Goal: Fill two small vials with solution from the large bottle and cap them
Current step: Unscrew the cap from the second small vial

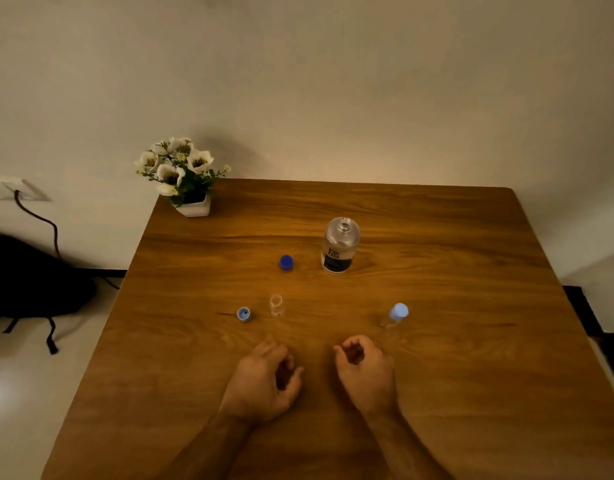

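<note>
A large clear bottle (340, 245) with a dark label stands uncapped on the wooden table (437, 375). Its dark blue cap (286, 262) lies to its left. An open small vial (276, 305) stands nearer to me, with a light blue cap (244, 314) lying beside it on the left. A second small vial (395, 315) stands to the right with a light blue cap on it. My left hand (267, 379) and my right hand (366, 370) rest on the table in front of the vials, fingers loosely curled, holding nothing.
A small white pot of white flowers (181, 176) sits at the table's far left corner. A wall runs behind the table. To the left, on the floor, lies a dark bag (32, 278) with a cable leading to a wall socket (7, 190).
</note>
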